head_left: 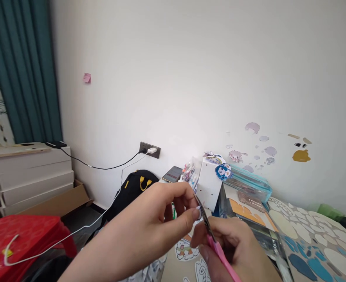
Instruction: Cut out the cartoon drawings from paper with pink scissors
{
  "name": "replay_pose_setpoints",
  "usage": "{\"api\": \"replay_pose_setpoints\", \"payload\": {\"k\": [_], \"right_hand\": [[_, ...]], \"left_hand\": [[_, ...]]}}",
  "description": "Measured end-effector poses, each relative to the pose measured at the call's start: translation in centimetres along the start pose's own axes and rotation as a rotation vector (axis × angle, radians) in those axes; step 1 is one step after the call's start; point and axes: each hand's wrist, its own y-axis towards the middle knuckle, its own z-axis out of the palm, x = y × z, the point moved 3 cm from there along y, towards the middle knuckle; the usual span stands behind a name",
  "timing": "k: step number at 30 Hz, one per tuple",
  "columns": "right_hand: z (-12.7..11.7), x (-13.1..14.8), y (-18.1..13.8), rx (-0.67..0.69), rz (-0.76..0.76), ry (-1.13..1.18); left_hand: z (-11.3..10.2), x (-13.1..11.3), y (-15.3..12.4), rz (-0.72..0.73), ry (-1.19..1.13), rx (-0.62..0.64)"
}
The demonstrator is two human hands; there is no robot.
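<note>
Between the thumb and fingers of my left hand (173, 215) is a small paper cutout (199, 214), mostly covered by the fingertips. My right hand (234, 243) grips a pair of scissors with pink handles (220, 252). Their metal blades (203, 214) point up and away, right beside the cutout at my left fingertips. Whether the blades touch the paper is hard to tell. Below the hands, a printed cartoon cutout (187, 250) and a white cartoon animal cutout (201, 270) lie on the table.
Behind the hands stand a white box (208, 182), a phone (173, 174) and a clear blue-edged pouch (249, 184). White paper scraps (149, 272) lie at the near edge. Left are a red stool (29, 235), a black backpack (132, 192) and a white cable (114, 203). Flat coloured pieces (319, 268) cover the right side.
</note>
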Motion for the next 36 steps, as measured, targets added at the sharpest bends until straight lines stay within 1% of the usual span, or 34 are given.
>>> {"api": "replay_pose_setpoints", "payload": {"k": [2,4,7,9,10,13,15,18,21,27,29,32,34,36], "right_hand": [[1.2,-0.5,0.9,0.044,0.000,0.063],[2.6,-1.1,1.9,0.085,0.006,0.156],[4.1,-1.8,3.1,0.101,0.003,0.224],[4.9,-2.0,3.5,0.125,0.006,0.286],[5.2,-2.0,3.7,0.145,0.011,0.320],[5.9,-2.0,4.1,0.185,0.018,0.399],[5.9,-2.1,4.3,0.158,0.014,0.418],[5.5,-2.2,4.4,0.073,0.010,0.397],[4.6,-1.9,4.1,-0.002,0.009,0.345],[3.0,-1.3,3.0,-0.102,0.025,0.270],[2.5,-1.2,2.9,-0.120,0.025,0.268],[1.6,-1.2,2.7,-0.099,0.014,0.285],[1.0,-1.2,2.6,-0.085,-0.004,0.312],[0.3,-1.3,2.4,-0.099,-0.029,0.356]], "left_hand": [[-1.0,0.5,-0.1,-0.022,0.085,0.005],[-2.0,1.0,-0.1,-0.028,0.139,0.037],[-3.4,1.9,0.0,-0.005,0.187,0.106],[-4.3,2.7,-0.1,-0.021,0.234,0.126],[-4.8,3.0,-0.2,-0.037,0.259,0.117],[-6.0,3.8,-0.6,-0.076,0.322,0.038],[-6.3,4.1,-0.7,-0.083,0.339,0.003],[-6.0,4.3,-0.6,-0.067,0.337,0.023],[-5.0,3.9,-0.3,-0.043,0.342,0.052],[-2.5,1.9,0.9,-0.055,0.442,0.143],[-1.7,1.6,1.3,-0.041,0.454,0.171],[-0.6,1.9,1.7,-0.004,0.437,0.178],[0.0,2.2,2.0,-0.003,0.386,0.177],[0.5,2.2,2.2,-0.015,0.310,0.161]]}}
